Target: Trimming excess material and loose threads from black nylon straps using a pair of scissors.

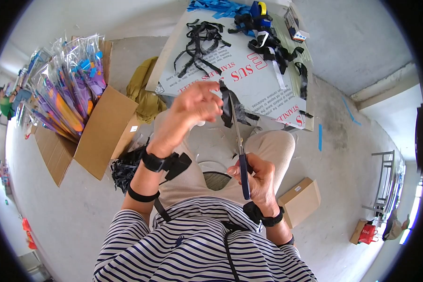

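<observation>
- Gripping scissors (240, 146) in closed right hand (262, 177), pointing blades (235, 120) far, seemingly for meeting the black strip (226, 108).
- Holding left hand (192, 104) half-open, just left of the strip; not showing whether pinching it.
- Facing more strips (204, 43) on the far board (256, 97), probably for easy reach.

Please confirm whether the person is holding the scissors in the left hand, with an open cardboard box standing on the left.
Not quite: the scissors are in the right hand, not the left hand, as the head view shows. The open cardboard box does stand on the left.
</observation>
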Motion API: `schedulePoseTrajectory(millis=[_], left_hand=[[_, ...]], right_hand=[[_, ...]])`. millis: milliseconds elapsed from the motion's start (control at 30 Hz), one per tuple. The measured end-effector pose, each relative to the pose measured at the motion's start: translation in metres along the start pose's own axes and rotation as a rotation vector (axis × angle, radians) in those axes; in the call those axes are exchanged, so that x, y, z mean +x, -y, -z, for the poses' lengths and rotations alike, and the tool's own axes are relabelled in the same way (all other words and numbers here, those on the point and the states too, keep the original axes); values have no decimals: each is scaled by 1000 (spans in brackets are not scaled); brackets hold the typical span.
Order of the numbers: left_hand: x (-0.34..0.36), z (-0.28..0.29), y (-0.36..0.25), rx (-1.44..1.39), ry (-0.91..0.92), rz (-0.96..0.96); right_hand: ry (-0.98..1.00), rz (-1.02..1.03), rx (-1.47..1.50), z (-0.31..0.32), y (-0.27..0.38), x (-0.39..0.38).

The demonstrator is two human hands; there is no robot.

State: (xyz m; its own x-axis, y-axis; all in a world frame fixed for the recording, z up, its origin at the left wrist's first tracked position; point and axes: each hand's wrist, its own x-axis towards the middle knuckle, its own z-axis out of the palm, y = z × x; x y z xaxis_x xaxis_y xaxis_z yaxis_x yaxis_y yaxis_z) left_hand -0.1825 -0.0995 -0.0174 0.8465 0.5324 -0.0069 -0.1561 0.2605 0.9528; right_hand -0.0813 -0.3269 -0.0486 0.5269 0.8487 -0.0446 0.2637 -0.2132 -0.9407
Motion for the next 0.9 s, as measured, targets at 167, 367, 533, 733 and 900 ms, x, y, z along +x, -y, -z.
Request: schedulePoseTrajectory(millis=[167, 367, 533, 733, 900], left_hand=[[13, -1, -23, 176, -83, 50], [20, 12, -10, 264, 146, 245], [15, 5, 16, -124, -25, 186], [1, -7, 40, -627, -145, 115], [0, -4, 50, -397, -140, 97]], right_hand=[[-43, 210, -241, 0, 1, -6], [-39, 245, -318, 5, -3, -14], [-31, 232, -333, 5, -6, -15], [-49, 199, -334, 3, -11, -14], [-62, 290, -452, 3, -15, -15]])
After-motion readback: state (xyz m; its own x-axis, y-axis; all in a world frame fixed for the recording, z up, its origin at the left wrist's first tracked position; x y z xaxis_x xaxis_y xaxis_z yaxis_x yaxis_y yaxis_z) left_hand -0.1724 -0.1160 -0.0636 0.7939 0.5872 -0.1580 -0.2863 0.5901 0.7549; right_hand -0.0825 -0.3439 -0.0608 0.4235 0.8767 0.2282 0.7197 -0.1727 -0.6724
